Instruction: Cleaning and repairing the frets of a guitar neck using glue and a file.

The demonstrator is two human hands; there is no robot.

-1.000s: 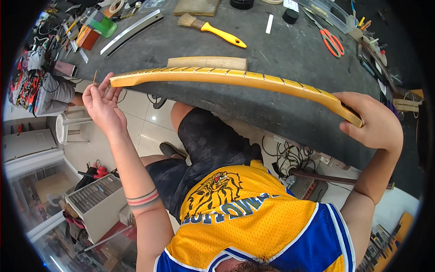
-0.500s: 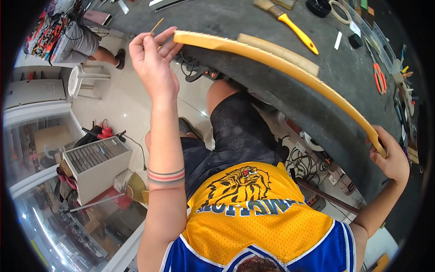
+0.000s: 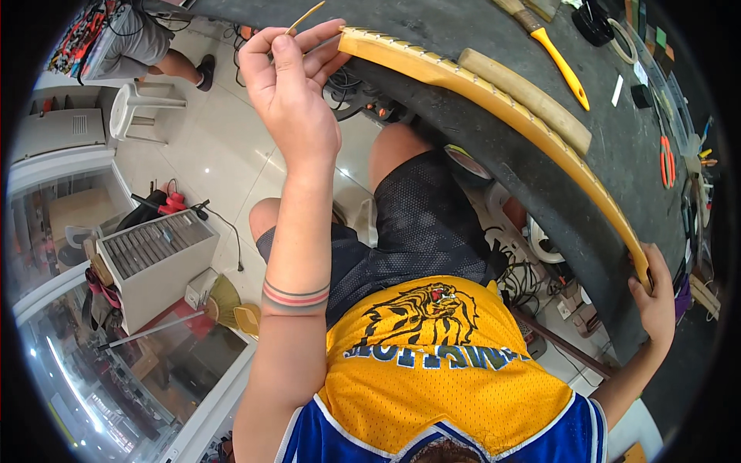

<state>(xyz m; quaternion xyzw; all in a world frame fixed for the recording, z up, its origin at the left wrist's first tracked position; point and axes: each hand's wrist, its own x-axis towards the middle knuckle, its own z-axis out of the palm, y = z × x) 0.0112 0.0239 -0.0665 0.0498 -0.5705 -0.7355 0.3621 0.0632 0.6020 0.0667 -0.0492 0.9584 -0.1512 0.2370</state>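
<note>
A long yellow-wood guitar neck (image 3: 479,94) with frets runs diagonally along the dark workbench's near edge. My left hand (image 3: 296,89) pinches a thin yellowish strip (image 3: 307,15) between thumb and finger, its other fingers extended at the neck's upper left end, apparently touching it. My right hand (image 3: 656,305) grips the opposite, lower right end of the neck. A pale wooden block (image 3: 526,99) lies just behind the neck, partly hidden by it.
On the bench (image 3: 617,193) are a yellow-handled brush (image 3: 563,62), red-handled scissors (image 3: 668,160) and tape rolls (image 3: 621,42). At upper left another person's leg (image 3: 177,62) shows near a white plastic stool (image 3: 139,112). A slotted cabinet (image 3: 158,255) and cables are around my legs.
The view has swung, so bench and neck sit higher and more steeply slanted. My left hand appears farther up and right, still pinching the strip; my right hand appears lower, still gripping the neck.
</note>
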